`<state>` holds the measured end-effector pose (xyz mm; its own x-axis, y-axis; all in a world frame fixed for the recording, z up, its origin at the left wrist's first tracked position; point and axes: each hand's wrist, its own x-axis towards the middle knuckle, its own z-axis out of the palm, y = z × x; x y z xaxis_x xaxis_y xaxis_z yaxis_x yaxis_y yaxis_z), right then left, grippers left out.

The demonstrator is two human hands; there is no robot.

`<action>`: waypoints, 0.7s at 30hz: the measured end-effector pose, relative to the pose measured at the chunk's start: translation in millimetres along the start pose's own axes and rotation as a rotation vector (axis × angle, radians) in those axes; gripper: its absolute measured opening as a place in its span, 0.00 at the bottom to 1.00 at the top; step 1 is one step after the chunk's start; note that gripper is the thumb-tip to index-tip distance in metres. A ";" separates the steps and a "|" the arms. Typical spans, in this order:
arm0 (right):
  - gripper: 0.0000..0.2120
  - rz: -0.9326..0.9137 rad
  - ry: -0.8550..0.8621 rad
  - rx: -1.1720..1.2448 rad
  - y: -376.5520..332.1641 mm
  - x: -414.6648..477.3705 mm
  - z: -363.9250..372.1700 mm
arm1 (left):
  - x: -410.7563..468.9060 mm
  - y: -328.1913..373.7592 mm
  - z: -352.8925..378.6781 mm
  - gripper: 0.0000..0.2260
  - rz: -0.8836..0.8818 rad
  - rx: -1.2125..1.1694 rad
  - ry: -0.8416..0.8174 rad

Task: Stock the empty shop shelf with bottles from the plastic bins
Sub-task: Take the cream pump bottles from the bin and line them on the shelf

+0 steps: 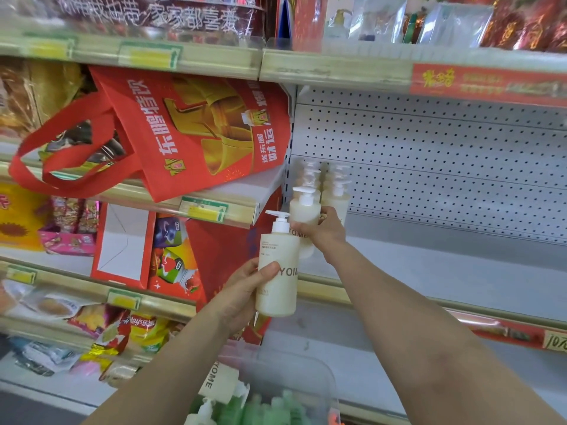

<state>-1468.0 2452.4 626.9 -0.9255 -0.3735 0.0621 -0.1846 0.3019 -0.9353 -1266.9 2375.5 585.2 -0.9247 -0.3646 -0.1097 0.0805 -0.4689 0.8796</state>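
The left hand (245, 289) is wrapped round the body of a cream pump bottle (277, 271), thumb across its front, holding it upright just short of the shelf edge. The right hand (328, 228), reaching further, clasps a second cream bottle (303, 214) from the side, its fingers curled behind it.

Nearest, below both forearms, sits a clear plastic bin (319, 372) with green bottles (260, 406) and a cream one lying in it (lettering on its side reads YOME). Past it is the pale shelf (429, 271), mostly bare. The second cream bottle is held upright over the shelf's left end; whether its base touches the surface cannot be told. Just behind it, more stocked bottles (337, 188) of the same kind stand in the back left corner against the perforated back panel (429, 154). In the bay to the left, a red tote bag (190, 130) lies on a higher shelf, with snack packets (141, 326) lower down.
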 end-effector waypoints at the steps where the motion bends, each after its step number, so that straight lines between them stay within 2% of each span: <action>1: 0.43 0.018 0.004 -0.021 -1.1 -0.5 1.8 | -0.8 0.8 0.0 0.26 0.002 0.003 -0.003; 4: 0.41 0.079 -0.010 -0.027 -3.7 -4.0 1.6 | -3.4 3.4 2.1 0.26 0.003 0.004 -0.018; 6: 0.37 0.106 -0.022 0.068 -3.2 -8.8 -5.2 | -4.7 5.8 5.1 0.25 0.002 -0.004 -0.045; 10: 0.20 0.145 -0.083 0.252 -3.4 -27.9 -28.4 | -2.4 10.6 16.6 0.22 0.019 -0.038 -0.098; 13: 0.27 0.209 -0.312 0.366 -8.6 -48.0 -47.7 | 2.7 14.4 30.3 0.24 0.029 -0.027 -0.108; 15: 0.29 0.174 -0.443 0.370 -10.5 -59.0 -60.2 | 7.5 15.5 40.3 0.24 0.025 -0.016 -0.104; 17: 0.29 0.106 -0.495 0.333 -12.7 -66.7 -70.8 | 13.0 16.2 51.4 0.23 0.034 -0.013 -0.125; 21: 0.27 0.043 -0.491 0.257 -15.8 -70.5 -89.4 | 24.8 13.4 70.7 0.19 0.077 0.030 -0.148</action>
<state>-1429.3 2552.4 668.4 -0.6565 -0.7489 -0.0902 -0.0068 0.1255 -0.9921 -1315.1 2417.1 626.9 -0.9612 -0.2747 0.0261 0.1442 -0.4194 0.8963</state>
